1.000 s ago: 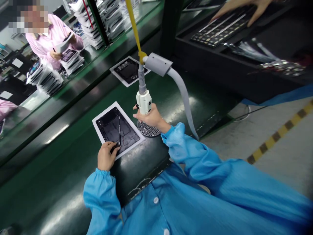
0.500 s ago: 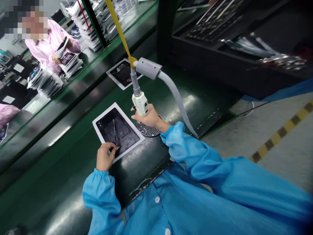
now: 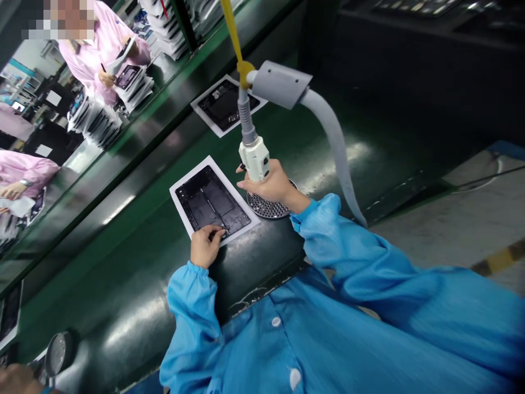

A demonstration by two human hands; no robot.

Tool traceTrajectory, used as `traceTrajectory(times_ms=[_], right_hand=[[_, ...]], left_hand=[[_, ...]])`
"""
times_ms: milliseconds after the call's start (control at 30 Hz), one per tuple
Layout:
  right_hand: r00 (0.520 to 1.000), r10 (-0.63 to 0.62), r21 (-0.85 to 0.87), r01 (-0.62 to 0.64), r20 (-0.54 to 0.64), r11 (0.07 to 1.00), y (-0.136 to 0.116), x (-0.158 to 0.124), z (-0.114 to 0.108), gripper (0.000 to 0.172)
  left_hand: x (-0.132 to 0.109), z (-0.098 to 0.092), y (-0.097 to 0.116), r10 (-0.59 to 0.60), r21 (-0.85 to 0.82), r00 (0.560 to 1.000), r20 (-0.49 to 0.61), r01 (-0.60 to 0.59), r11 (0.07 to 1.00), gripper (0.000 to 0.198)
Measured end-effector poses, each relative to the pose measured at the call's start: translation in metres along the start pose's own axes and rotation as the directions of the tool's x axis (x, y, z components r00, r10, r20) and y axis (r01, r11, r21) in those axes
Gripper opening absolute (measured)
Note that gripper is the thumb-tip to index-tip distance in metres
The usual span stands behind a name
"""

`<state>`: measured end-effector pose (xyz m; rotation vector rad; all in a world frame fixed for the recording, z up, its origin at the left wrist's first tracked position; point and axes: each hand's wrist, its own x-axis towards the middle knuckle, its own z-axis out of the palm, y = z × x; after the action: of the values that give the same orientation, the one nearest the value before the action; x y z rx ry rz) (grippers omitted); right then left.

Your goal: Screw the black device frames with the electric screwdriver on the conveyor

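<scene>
My left hand (image 3: 206, 246) is closed in a pinch at the near edge of an open tablet housing (image 3: 235, 210), which lies on white backing. Its fingertips are on the lower end of a thin dark strip (image 3: 210, 201) running along the housing's middle; the very tips are partly hidden. My right hand (image 3: 270, 183) is wrapped round a white electric screwdriver (image 3: 255, 156). This tool hangs upright from a yellow strap (image 3: 232, 33), and its tip is hidden by the hand. Beneath the right hand sits a round perforated tray (image 3: 270, 209) of small holes, just right of the housing.
Farther up the green bench (image 3: 143, 262) lies another tablet housing (image 3: 219, 106). A grey hose (image 3: 336, 131) curves down right of the screwdriver. Co-workers in pink (image 3: 82, 60) handle stacked housings opposite. At lower left are another person's hand (image 3: 18, 380) and a round-headed object (image 3: 57, 353).
The camera view has shifted, so the bench appears farther right and higher. The strip, slanted before, now lies straighter along the housing, with my left hand at its end. My right hand still holds the screwdriver.
</scene>
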<state>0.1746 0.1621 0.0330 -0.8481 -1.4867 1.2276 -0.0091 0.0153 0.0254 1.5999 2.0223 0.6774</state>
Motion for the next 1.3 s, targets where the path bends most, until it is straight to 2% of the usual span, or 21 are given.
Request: traceTrajectory(times_ms=[167, 333, 433, 533, 600, 667, 800, 933, 1100, 1200, 1300], right_hand=[[0.999, 0.019, 0.005, -0.019, 0.027, 1.0, 0.0, -0.001, -0.001, 0.025], [0.999, 0.028, 0.007, -0.028, 0.02, 1.0, 0.002, -0.001, -0.001, 0.027], [1.0, 0.014, -0.002, -0.014, 0.014, 1.0, 0.003, -0.001, -0.001, 0.027], [1.0, 0.009, -0.011, -0.009, 0.007, 1.0, 0.003, -0.002, -0.001, 0.026], [1.0, -0.006, -0.02, 0.006, -0.004, 1.0, 0.003, -0.002, -0.001, 0.025], [1.0, -0.021, -0.025, 0.02, -0.003, 0.999, 0.002, -0.001, -0.001, 0.024], [1.0, -0.029, -0.027, 0.029, 0.012, 0.999, 0.002, -0.001, -0.001, 0.024], [1.0, -0.023, -0.026, 0.023, 0.004, 0.999, 0.001, 0.0, -0.001, 0.027], [1.0, -0.019, -0.02, 0.019, 0.008, 1.0, 0.001, -0.001, -0.002, 0.026], [0.999, -0.037, -0.025, 0.037, 0.009, 0.999, 0.002, -0.001, -0.002, 0.023], [0.999, -0.047, -0.035, 0.047, 0.007, 0.998, 0.003, -0.001, -0.002, 0.021]], left_hand=[[0.0, 0.005, -0.002, -0.044, -0.109, 0.998, -0.032, 0.041, 0.993, 0.012], [0.003, 0.014, 0.006, -0.079, -0.369, 0.977, -0.196, 0.002, 0.929, 0.024], [0.009, 0.009, 0.02, -0.101, -0.487, 0.95, -0.295, -0.058, 0.872, 0.031], [0.014, 0.0, 0.028, -0.081, -0.498, 0.932, -0.354, -0.115, 0.86, 0.031], [0.013, -0.002, 0.025, -0.077, -0.475, 0.948, -0.31, -0.084, 0.876, 0.028], [0.008, 0.001, 0.017, -0.103, -0.43, 0.969, -0.224, -0.004, 0.903, 0.026], [-0.003, 0.013, 0.002, -0.129, -0.226, 0.985, -0.116, 0.1, 0.969, 0.017], [-0.005, 0.014, -0.001, -0.059, -0.011, 0.995, -0.082, 0.058, 0.998, 0.011], [0.0, 0.007, 0.001, 0.073, 0.085, 0.997, -0.012, -0.072, 0.994, 0.007], [0.001, 0.011, 0.002, 0.061, 0.12, 0.998, -0.018, -0.059, 0.991, 0.005], [-0.002, 0.019, 0.002, -0.008, 0.153, 0.995, -0.099, 0.023, 0.988, 0.006]])
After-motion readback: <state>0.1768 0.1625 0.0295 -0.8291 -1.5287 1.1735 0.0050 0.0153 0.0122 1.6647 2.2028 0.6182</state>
